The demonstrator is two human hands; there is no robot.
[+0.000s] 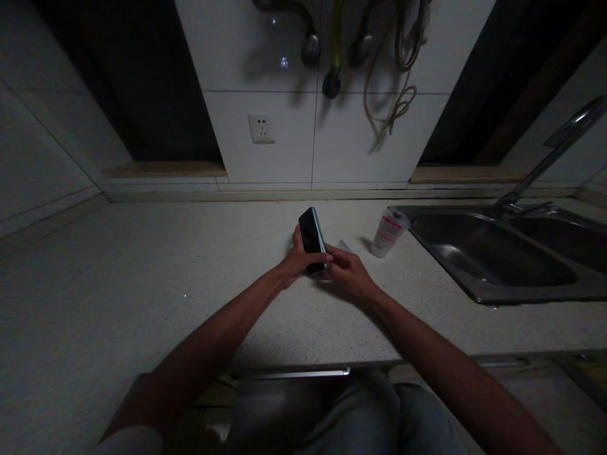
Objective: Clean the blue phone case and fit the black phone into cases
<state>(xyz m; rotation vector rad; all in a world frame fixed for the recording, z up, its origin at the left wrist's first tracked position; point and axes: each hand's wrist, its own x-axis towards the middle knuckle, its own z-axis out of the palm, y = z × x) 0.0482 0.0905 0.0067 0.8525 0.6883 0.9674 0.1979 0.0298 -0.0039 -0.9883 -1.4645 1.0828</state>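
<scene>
Two bare hands meet around one dark phone (310, 232) near the middle of the worktop (190, 265), where its far end is tipped up and leaning left. The left hand (296, 259) wraps its left side, the thumb (313, 258) laid across the near end of the black face and the other fingers mostly hidden behind, so the phone is gripped there. The right hand (349, 272) has its fingers (334, 254) bunched at the near right corner; whether they pinch the phone or only press on it, I cannot tell.

Just beyond the right hand a small pale scrap (343, 245) is partly covered. Farther right, a clear cup (389, 232) with pinkish-red print stands beside the left rim of a steel sink (488, 253), whose curved tap (535, 170) rises at the far right. On the far wall (265, 155) are a socket (260, 128), a yellow pipe (337, 38) and a looped cord (396, 114).
</scene>
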